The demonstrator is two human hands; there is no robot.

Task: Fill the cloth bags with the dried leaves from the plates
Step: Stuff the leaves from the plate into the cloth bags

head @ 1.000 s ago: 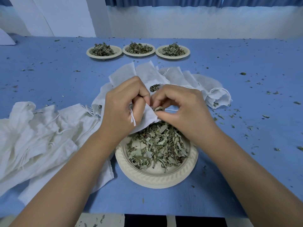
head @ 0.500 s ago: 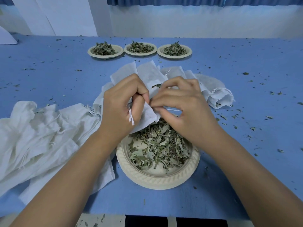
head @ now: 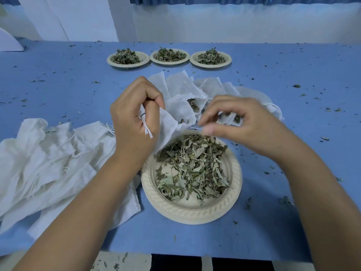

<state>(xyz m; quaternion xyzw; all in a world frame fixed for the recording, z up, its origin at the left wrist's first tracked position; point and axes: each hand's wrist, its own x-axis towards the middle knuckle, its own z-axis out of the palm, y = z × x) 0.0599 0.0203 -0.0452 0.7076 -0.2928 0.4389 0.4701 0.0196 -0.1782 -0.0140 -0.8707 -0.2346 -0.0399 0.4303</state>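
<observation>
Left hand [head: 134, 124] gripping cloth bag [head: 169, 123], right hand [head: 240, 124] grasp unclear, leaves [head: 193, 167] on plate [head: 191, 214]

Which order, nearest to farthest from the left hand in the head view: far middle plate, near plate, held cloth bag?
1. Cloth bag, gripped by the left hand itself.
2. Near plate, just below and right of that hand.
3. Far middle plate, centre of the back row.

Blue table [head: 293, 222], crumb-strewn, near plate [head: 191, 216] of dried leaves [head: 191, 165], three far plates [head: 169, 63], heaped cloth bags [head: 48, 163] left.
</observation>
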